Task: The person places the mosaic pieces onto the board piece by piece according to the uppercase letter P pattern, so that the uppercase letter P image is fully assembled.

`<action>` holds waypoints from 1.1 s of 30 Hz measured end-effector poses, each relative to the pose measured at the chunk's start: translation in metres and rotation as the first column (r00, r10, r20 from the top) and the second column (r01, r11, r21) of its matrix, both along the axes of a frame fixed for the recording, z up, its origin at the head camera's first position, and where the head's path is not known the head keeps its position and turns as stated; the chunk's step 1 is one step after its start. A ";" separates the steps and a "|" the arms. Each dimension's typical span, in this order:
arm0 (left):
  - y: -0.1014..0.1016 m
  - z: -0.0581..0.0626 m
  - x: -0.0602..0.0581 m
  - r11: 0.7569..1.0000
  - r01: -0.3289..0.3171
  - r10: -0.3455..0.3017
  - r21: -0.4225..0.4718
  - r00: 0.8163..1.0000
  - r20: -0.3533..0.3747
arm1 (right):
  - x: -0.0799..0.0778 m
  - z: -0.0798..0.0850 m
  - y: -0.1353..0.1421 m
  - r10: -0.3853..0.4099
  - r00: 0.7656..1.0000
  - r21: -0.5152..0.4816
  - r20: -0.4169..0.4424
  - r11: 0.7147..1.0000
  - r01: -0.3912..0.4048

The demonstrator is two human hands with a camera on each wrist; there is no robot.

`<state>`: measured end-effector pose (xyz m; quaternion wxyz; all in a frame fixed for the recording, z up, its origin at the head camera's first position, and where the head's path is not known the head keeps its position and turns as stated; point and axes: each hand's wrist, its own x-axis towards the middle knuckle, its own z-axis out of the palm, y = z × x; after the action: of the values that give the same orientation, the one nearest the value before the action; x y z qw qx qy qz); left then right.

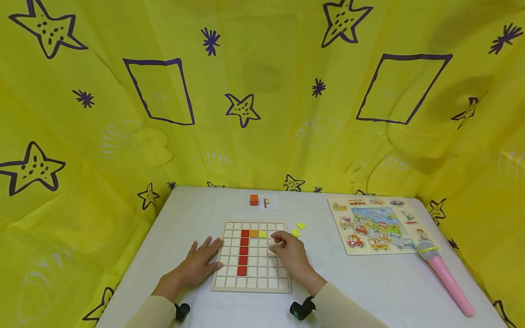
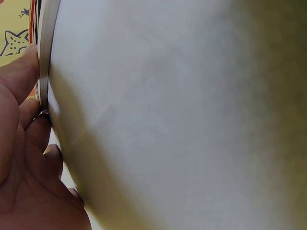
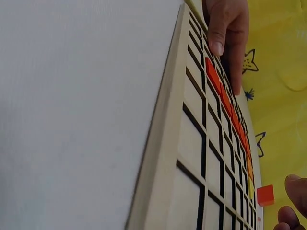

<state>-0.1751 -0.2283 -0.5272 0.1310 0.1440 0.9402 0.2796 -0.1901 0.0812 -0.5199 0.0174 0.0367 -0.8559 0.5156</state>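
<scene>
A wooden grid board (image 1: 229, 283) lies on the white table. Several red tiles (image 1: 243, 260) form one column on it, with an orange tile (image 1: 254, 233) and a yellow tile (image 1: 262, 233) to the right of the top one. My left hand (image 1: 198, 264) rests against the board's left edge, fingers spread and thumb touching the rim. Over the board's right side hovers my right hand (image 1: 292, 255), its bent index finger and thumb apart, with nothing visible between them. Two loose yellow tiles (image 1: 301, 225) (image 1: 295, 233) lie just beyond the board's upper right corner.
Behind the board sit an orange-red cube (image 1: 254, 200) and a small pattern card (image 1: 268, 203). A vehicle puzzle board (image 1: 348, 249) with a blue picture sheet (image 1: 375, 221) on it lies at the right, beside a pink microphone (image 1: 451, 284). Yellow curtains (image 1: 262, 155) surround the table.
</scene>
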 end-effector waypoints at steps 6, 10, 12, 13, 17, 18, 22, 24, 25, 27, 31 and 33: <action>0.000 0.000 -0.001 1.000 -0.003 0.003 -0.004 1.000 0.002 | -0.013 0.003 0.019 -0.045 0.999 0.023 0.010 0.999 0.044; 0.000 -0.001 -0.001 1.000 -0.006 0.006 -0.008 1.000 0.020 | -0.021 0.003 0.033 -0.055 0.998 0.039 -0.001 0.998 0.055; 0.000 0.000 -0.001 1.000 -0.007 0.007 -0.006 1.000 0.024 | -0.024 0.001 0.039 -0.062 0.998 0.046 0.002 0.997 0.062; 0.000 -0.001 -0.001 1.000 -0.006 0.006 -0.007 1.000 0.023 | -0.026 0.000 0.042 -0.064 0.998 0.050 0.003 0.997 0.064; 0.000 0.000 0.000 1.000 -0.006 0.007 -0.010 1.000 0.017 | -0.028 -0.003 0.052 -0.067 0.997 0.071 0.036 0.995 0.065; 0.000 0.000 0.000 1.000 -0.004 0.004 -0.010 1.000 0.015 | -0.028 -0.004 0.054 -0.063 0.997 0.072 0.043 0.996 0.060; -0.001 -0.001 0.000 1.000 0.004 -0.004 -0.008 1.000 0.008 | -0.025 -0.010 0.063 -0.017 0.998 0.086 0.060 0.996 0.012; -0.001 0.000 -0.001 1.000 0.005 -0.005 -0.005 1.000 0.009 | -0.022 -0.012 0.069 0.024 0.997 0.101 0.070 0.994 -0.031; -0.001 0.000 -0.001 1.000 0.005 -0.005 -0.003 1.000 0.011 | -0.021 -0.013 0.072 0.046 0.996 0.107 0.078 0.993 -0.055; -0.001 0.000 -0.001 1.000 0.004 -0.004 0.006 1.000 0.011 | -0.018 -0.014 0.078 0.089 0.991 0.115 0.098 0.988 -0.100; -0.001 -0.001 -0.001 1.000 -0.004 0.004 -0.010 1.000 0.018 | -0.015 -0.015 0.088 0.141 0.980 0.123 0.142 0.980 -0.159; -0.001 -0.001 -0.001 1.000 -0.008 0.008 -0.013 1.000 0.016 | -0.014 -0.015 0.092 0.162 0.976 0.134 0.146 0.974 -0.182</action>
<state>-0.1762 -0.2294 -0.5285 0.1386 0.1372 0.9415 0.2749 -0.2043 0.1730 -0.5350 -0.0878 0.0774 -0.8843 0.4520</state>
